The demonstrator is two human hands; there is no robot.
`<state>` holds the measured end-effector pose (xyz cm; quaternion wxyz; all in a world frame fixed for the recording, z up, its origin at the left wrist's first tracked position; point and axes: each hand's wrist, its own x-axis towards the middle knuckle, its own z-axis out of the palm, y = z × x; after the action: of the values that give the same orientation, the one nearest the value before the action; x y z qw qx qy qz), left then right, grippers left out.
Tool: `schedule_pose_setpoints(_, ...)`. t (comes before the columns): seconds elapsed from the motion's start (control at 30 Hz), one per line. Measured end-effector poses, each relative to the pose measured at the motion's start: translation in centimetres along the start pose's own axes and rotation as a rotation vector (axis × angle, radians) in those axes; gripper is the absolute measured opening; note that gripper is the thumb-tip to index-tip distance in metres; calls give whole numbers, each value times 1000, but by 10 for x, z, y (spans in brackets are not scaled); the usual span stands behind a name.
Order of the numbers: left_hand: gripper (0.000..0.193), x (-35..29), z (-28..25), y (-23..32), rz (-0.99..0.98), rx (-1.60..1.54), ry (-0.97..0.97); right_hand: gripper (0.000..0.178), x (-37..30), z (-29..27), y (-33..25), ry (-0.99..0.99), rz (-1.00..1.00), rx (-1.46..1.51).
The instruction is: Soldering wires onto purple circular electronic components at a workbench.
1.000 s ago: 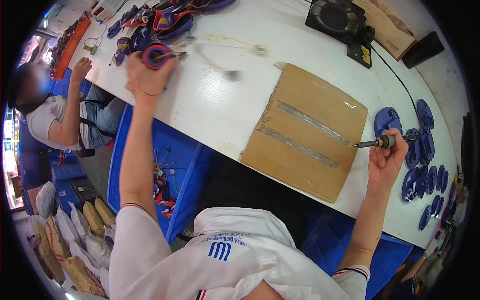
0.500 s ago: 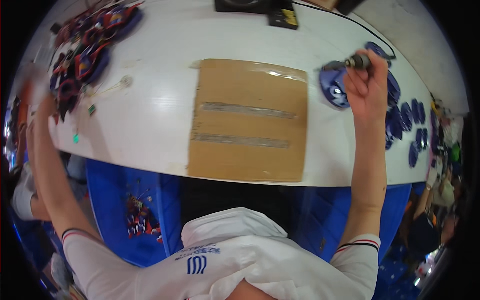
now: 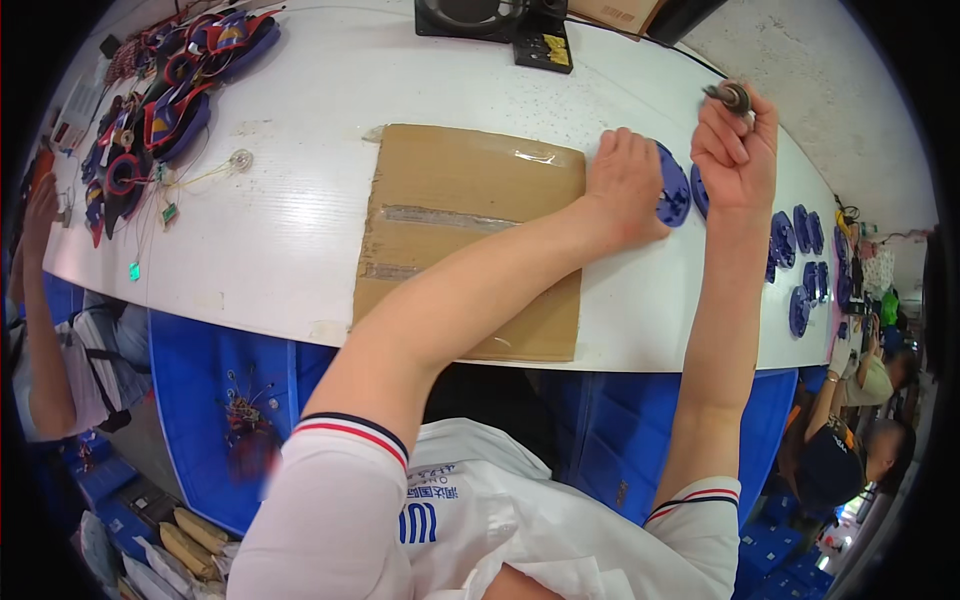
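Observation:
My left hand (image 3: 625,188) reaches across to the right edge of the cardboard sheet (image 3: 470,160), its fingers curled at the left side of a round blue plastic shell (image 3: 675,188). Those fingers hide part of the shell, and their grip shows only partly. My right hand (image 3: 738,155) is closed around what looks like a soldering iron (image 3: 733,98), with a wide dark collar and a metal tip that points left. Beneath the raised right hand, another blue shell (image 3: 699,190) shows partly.
Several blue plastic parts (image 3: 800,230) lie at the right end of the white table (image 3: 290,200). Red and blue wired assemblies (image 3: 175,120) are heaped at the far left. A black fan-like device (image 3: 470,15) stands at the back. Blue bins (image 3: 220,420) sit below the near edge.
My left arm has swung from the far left across the cardboard to the blue shell. My right hand has risen slightly with the soldering iron, and its tip has moved off the shell.

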<state>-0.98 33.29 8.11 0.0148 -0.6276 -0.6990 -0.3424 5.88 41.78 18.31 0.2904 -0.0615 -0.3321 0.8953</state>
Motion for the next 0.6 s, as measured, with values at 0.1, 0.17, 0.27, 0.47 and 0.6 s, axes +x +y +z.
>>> schedule_pose_setpoints(0.1, 68, -19, -44, -2, 154, -134, 42, 18, -18, -6, -1, -55, -12, 48)
schedule_pose_setpoints(0.17, 68, -45, -94, -31, 284, -333, -91, 18, -25, -8, 6, -83, -16, 85)
schedule_pose_setpoints(0.27, 75, -89, -159, -89, 307, -269, -456, 18, -31, -7, 33, -45, -3, 52)
schedule_pose_setpoints(0.47, 91, -150, -159, -80, -241, 112, 59, 19, -41, -21, 70, 128, -47, 26)
schedule_pose_setpoints(0.6, 99, -144, -127, -23, -484, 185, -19, 18, -40, -31, 80, 188, -37, 54)
